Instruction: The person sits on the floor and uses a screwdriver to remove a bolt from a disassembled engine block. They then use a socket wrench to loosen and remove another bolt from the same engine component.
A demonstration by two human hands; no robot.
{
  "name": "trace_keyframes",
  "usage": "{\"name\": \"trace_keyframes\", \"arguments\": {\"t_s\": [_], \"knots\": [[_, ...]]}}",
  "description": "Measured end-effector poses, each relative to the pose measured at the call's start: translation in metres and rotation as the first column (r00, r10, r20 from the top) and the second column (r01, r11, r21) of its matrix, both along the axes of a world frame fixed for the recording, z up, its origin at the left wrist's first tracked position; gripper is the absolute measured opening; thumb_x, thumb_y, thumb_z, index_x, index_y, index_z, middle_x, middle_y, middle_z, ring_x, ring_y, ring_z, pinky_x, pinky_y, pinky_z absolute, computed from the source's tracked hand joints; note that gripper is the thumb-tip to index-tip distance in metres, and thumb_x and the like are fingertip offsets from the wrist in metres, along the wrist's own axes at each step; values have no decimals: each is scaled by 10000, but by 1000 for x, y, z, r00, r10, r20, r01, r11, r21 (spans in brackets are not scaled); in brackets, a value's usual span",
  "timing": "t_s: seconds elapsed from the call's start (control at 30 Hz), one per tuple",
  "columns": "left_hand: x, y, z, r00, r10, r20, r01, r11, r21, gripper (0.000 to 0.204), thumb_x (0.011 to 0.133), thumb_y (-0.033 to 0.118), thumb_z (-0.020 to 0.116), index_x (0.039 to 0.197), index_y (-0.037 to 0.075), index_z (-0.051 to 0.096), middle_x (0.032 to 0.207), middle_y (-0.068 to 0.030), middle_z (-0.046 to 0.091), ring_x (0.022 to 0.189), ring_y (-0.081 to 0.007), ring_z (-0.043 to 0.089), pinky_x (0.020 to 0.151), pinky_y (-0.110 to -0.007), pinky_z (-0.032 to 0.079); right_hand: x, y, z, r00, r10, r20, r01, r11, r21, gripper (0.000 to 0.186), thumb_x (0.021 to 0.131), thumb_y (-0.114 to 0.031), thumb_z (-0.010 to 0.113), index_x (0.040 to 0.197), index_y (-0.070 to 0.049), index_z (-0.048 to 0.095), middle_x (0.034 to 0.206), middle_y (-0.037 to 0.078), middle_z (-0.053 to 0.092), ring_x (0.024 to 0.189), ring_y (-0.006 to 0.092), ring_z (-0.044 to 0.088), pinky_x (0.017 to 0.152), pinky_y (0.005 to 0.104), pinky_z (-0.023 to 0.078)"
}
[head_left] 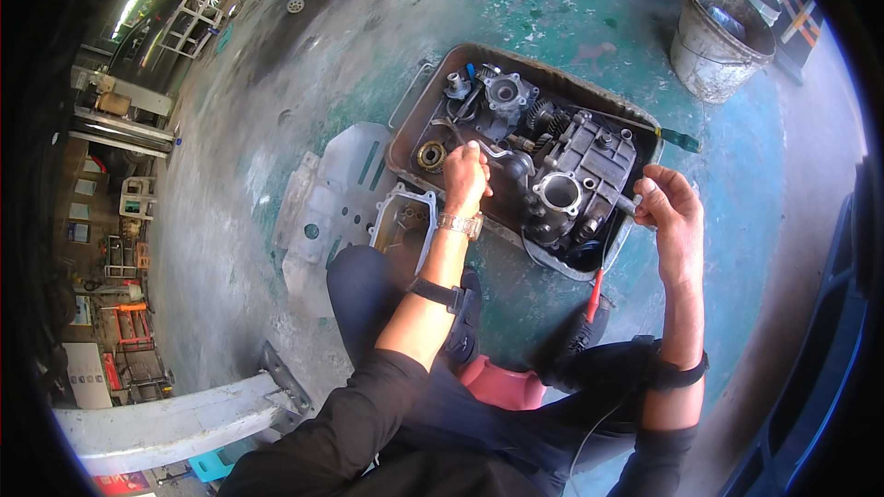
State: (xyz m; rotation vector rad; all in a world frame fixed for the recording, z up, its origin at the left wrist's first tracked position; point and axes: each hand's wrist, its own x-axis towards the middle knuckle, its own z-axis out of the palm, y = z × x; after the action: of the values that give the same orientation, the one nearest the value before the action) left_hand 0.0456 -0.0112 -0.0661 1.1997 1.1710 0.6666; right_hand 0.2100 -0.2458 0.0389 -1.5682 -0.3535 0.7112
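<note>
Left hand [467, 177] is curled above the tray [424, 120], right hand [672, 212] bent beside the gear housing [603, 164] lying inside; whether either grips anything cannot be told; apparently, parts are being handled; steady finger placement is called for.

A grimy bucket [707, 63] stands right, a car [150, 49] left.

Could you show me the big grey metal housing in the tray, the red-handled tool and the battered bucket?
Metal housing [597, 162]: head view, on its upper face, beside the round opening.
Red-handled tool [594, 296]: head view, on its handle.
Bucket [707, 63]: head view, on its outer wall.
</note>
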Motion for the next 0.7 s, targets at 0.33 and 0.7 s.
{"name": "trace_keyframes", "arguments": {"t_s": [0.33,0.7], "knots": [[1,-6,14,1000,-16,-7,16,999,-52,347,974,294,439,744,50,528,541,-31,513,378,-111,458,327,-272,428,-1,1,0,1000,9,13,-9,1000,-21,334,895,-199,634,1129,35,589,901,39,609,707,87,528,674,247,479],[32,-124,12,893,-331,-305,436,804,404,283,895,192,498,716,-23,542,680,-264,568,716,-461,575,598,-500,436,-1,4,-3,1000,12,9,-12,1000,-21,337,896,-200,636,1132,34,586,890,34,606,704,88,528,673,239,478]]}}
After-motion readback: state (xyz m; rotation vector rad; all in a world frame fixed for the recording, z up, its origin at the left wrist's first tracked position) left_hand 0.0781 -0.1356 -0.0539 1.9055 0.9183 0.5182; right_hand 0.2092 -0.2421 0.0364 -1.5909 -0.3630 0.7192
